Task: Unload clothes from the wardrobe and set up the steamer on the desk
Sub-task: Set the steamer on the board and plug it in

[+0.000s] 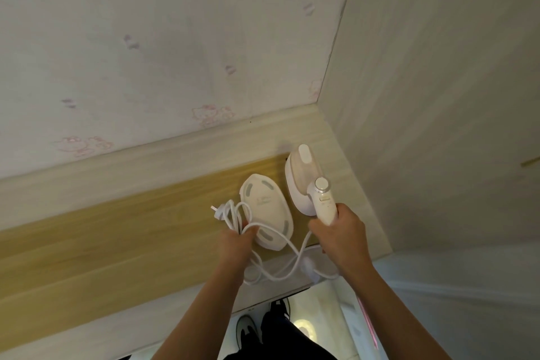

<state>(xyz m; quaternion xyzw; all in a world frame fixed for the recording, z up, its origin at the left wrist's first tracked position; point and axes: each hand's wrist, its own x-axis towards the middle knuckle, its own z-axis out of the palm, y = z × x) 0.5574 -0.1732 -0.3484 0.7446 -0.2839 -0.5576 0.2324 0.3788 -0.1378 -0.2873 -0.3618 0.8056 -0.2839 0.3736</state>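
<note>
With the steamer [304, 181] over the desk's [117, 231] far right corner, our right hand [340, 235] gripping its handle and our left [236, 238] clutching base [264, 210] and cord [280, 266], we should set the base flat first, keeping the cord from snagging.

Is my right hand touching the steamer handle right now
Touching. The head view shows the right hand with its fingers curled round the lower end of the steamer handle, no gap between them, while the steamer's body stands above the desk.
</note>
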